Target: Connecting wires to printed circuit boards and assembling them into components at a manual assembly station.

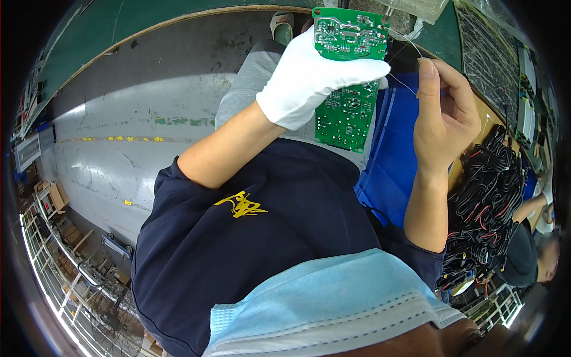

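Observation:
My left hand, in a white glove, is closed around a long green circuit board and holds it up with the solder side toward me. My bare right hand is just right of the board, thumb and forefinger pinched on a thin pale wire that runs toward the board's upper edge. The board's top end reaches past my glove; its middle is hidden behind my fingers.
A blue bin sits below my hands. A heap of black and red wire leads lies to the right on the bench. Another person works at the far right. Grey floor with yellow marks spreads on the left.

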The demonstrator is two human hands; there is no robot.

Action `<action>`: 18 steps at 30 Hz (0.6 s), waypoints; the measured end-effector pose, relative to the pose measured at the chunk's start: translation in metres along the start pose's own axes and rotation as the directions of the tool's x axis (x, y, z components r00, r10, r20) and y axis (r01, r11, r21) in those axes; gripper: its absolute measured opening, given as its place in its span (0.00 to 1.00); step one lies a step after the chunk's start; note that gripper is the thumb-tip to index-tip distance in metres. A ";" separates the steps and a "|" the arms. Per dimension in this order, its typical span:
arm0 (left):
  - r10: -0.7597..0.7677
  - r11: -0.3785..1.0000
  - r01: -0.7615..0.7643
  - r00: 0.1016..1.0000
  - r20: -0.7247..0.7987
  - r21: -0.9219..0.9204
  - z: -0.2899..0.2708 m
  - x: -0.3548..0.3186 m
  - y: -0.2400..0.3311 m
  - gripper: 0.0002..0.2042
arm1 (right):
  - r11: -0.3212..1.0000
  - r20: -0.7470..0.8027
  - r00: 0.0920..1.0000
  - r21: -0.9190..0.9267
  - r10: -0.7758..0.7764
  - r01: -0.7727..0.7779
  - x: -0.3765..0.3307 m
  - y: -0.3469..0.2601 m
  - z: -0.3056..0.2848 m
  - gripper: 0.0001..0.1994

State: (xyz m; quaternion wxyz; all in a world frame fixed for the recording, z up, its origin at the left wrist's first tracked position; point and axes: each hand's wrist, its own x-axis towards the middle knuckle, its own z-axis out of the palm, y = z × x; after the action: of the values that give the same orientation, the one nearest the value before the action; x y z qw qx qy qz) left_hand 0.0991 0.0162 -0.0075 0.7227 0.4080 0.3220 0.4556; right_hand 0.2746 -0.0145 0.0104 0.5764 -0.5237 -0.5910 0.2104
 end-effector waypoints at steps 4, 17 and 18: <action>0.000 1.000 0.000 1.000 0.007 0.027 -0.001 -0.001 0.001 0.13 | 1.000 -0.004 1.000 -0.003 0.002 -0.002 0.000 -0.002 0.001 0.04; 0.066 0.994 -0.066 0.998 0.003 0.087 -0.009 0.005 -0.004 0.17 | 1.000 0.018 1.000 -0.027 -0.003 0.004 0.002 -0.003 0.004 0.04; 0.052 0.995 -0.052 0.999 0.000 0.086 -0.009 0.006 -0.003 0.19 | 1.000 0.022 1.000 -0.026 -0.001 0.001 0.002 -0.002 0.005 0.04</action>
State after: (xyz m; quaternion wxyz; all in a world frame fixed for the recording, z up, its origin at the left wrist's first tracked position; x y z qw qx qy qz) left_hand 0.0951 0.0231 -0.0145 0.6920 0.4465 0.3316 0.4603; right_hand 0.2700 -0.0116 0.0120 0.5631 -0.5285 -0.6002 0.2082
